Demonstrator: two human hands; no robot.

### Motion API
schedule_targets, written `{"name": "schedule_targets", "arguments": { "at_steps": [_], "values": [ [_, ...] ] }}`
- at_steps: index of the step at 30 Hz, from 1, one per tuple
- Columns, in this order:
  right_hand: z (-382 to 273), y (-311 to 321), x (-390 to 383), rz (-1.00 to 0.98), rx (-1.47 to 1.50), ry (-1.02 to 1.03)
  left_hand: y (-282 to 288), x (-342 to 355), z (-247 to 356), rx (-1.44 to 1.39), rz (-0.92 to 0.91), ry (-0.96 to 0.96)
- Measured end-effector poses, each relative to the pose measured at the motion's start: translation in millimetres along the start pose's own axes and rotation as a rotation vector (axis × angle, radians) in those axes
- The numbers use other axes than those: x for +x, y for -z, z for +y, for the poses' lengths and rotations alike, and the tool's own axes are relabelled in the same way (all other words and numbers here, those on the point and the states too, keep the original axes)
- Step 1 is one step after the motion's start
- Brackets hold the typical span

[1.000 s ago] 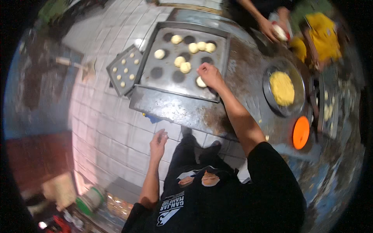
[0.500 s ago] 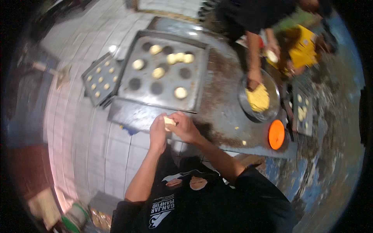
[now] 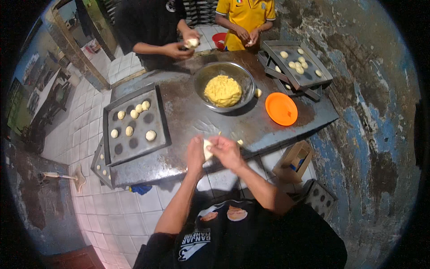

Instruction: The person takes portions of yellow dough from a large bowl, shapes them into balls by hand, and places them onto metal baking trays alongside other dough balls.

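Head view: pale dough pc [image 3: 208, 150] is held low-centre of frame, in front of the table's [image 3: 174, 107] near edge, betw. both hands. By L hand [image 3: 195, 151] it's gripped from the left, fingers curled; by R hand [image 3: 226, 150] it's pinched from the right, fingers bent. Exact fingertip contact can't be told (partly hidden, slight blur).

Step in hand, as judged: pc being shaped by fingers. Best done w/ light, even pressure, pc turned little by little; soft dough would likely tear or stick if squeezed hard. Better kept above the table, so bits aren't dropped on the floor; a crumb [image 3: 240, 142] is seen by the table edge. Size could be matched to the balls [image 3: 151, 135] on the L tray [image 3: 155, 121], mid-left; a couple there touch, so gaps would be worth watching.

Yellow mass [image 3: 222, 91] in bowl [image 3: 247, 80], upper centre; orange plate [image 3: 281, 109] right of it.

Writing: white block lettering + printed pics on wearer's black shirt [image 3: 286, 237], bottom centre, upside down; wording not copied. Small emblems on yellow shirt [image 3: 251, 18], top centre, too small to read. No labels made out on tray, bowl or plate.
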State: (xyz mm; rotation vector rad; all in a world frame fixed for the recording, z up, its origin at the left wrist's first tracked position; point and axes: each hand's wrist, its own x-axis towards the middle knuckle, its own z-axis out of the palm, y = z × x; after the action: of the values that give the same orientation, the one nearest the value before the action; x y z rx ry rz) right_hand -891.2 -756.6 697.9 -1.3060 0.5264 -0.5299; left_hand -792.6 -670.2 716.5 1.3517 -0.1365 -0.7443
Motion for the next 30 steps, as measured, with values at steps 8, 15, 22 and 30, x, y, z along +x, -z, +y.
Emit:
{"name": "schedule_targets", "arguments": {
  "at_steps": [8, 15, 22, 30],
  "values": [
    [22.6, 21.5, 0.5, -0.236, -0.931, 0.555, 36.3, 11.0, -101.6, 0.368, -0.341, 0.006],
    [-3.4, 106.1, 214.3, 0.006, -1.071, 0.404, 32.9, 77.2, -49.1, -0.074, -0.298, 0.150],
    [34.6, 135.4, 350.8, -0.233, -1.288, 0.577, 27.0, 169.8, -7.0, 0.031, -0.251, 0.117],
    [40.0, 172.7, 360.9, -0.013, -0.971, 0.139, -4.1, 236.6, 9.2, 0.375, -0.211, -0.241]
  ]
}}
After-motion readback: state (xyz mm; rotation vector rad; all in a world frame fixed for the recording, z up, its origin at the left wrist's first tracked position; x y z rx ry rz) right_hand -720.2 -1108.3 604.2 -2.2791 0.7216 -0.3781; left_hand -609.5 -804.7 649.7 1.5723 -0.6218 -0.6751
